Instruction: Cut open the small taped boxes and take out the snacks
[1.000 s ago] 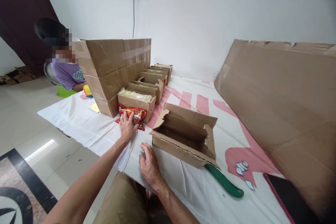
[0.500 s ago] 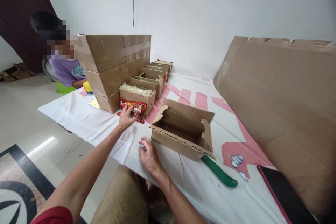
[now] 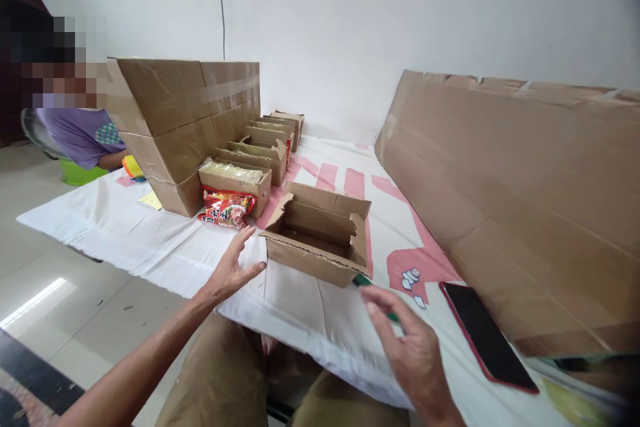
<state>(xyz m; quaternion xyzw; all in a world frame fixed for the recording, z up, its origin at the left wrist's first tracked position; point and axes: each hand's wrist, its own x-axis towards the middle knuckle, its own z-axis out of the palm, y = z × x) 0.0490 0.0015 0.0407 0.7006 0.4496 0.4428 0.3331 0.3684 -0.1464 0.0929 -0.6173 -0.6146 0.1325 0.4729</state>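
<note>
Neither hand grips anything: the left hand (image 3: 231, 270) hovers with fingers spread, just left of the open corrugated cardboard box (image 3: 317, 235) at centre frame. The right hand (image 3: 410, 352), loosely open at lower right, covers most of a green handle (image 3: 362, 281).

One open empty carton (image 3: 317, 240), one red noodle packet (image 3: 226, 205), one phone (image 3: 485, 335), two hands (image 3: 231, 268)

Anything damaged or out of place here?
The open cardboard box nearest the hands has a ragged, torn front-left flap. A red snack packet lies loose on the sheet outside the filled box behind it.
</note>
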